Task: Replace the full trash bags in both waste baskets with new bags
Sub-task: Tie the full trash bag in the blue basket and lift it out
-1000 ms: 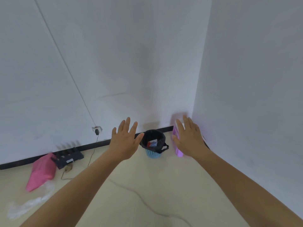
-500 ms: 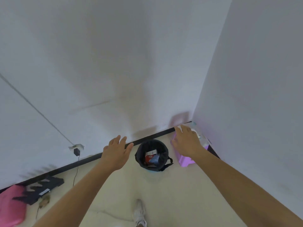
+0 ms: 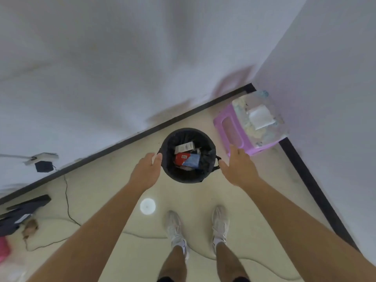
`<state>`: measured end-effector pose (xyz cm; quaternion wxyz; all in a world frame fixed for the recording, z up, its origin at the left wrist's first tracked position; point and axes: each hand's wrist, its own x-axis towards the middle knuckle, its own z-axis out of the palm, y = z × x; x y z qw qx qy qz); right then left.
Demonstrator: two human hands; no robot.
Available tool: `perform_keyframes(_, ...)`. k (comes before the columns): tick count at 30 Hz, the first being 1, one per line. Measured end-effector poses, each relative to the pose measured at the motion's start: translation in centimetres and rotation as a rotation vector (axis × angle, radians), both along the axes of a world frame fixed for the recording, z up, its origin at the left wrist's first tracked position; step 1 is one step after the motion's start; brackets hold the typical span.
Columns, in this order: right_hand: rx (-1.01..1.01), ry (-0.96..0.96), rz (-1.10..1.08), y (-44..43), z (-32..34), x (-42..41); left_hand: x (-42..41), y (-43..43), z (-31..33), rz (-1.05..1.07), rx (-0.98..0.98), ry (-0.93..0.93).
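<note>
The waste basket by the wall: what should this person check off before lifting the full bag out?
1. Hands free: ok; left hand and right hand hold nothing.
2. Hands placed: ok; one on each side of the black trash bag.
3. Grip taken: not ok; no fingers curl round the bag.
4. Bag holds trash: ok; a red packet lies inside among other litter.
5. Handle loop within reach: ok; the loop sticks out beside the right hand.
6. New bag ready: cannot tell; none is plainly in view.
</note>
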<state>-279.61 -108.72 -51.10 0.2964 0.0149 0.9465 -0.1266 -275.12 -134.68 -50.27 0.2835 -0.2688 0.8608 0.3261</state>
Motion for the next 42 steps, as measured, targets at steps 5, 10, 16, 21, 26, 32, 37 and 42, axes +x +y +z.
perform_keyframes(5,-0.009,-0.247,-0.159,-0.3,-17.4,2.1,0.9,0.8,-19.2,0.202,0.068,-0.171)
perform_keyframes(10,-0.256,-0.432,-0.669,-1.0,-30.0,3.4,1.9,0.1,-32.8,0.786,0.177,-0.231)
perform_keyframes(16,-0.651,-0.458,-1.077,-2.2,-38.1,3.1,1.0,-2.7,-41.4,1.299,0.658,-0.234)
perform_keyframes(21,-0.769,-0.452,-1.221,-3.4,-39.0,2.4,-1.3,-4.0,-41.3,1.283,1.040,-0.079)
perform_keyframes(26,-0.672,-0.414,-1.250,-3.8,-37.9,2.2,-2.0,-4.0,-39.2,1.143,0.465,0.237)
perform_keyframes(32,-0.668,-0.333,-1.268,-4.8,-38.4,2.8,-2.3,2.2,-34.7,0.219,0.190,0.663)
perform_keyframes(37,-0.712,-0.366,-1.307,-4.8,-38.3,3.1,-0.6,9.1,-33.1,-0.083,0.404,0.595)
perform_keyframes(42,-1.033,-0.516,-1.396,-2.6,-36.4,3.7,-0.3,9.0,-32.1,0.205,0.312,0.599)
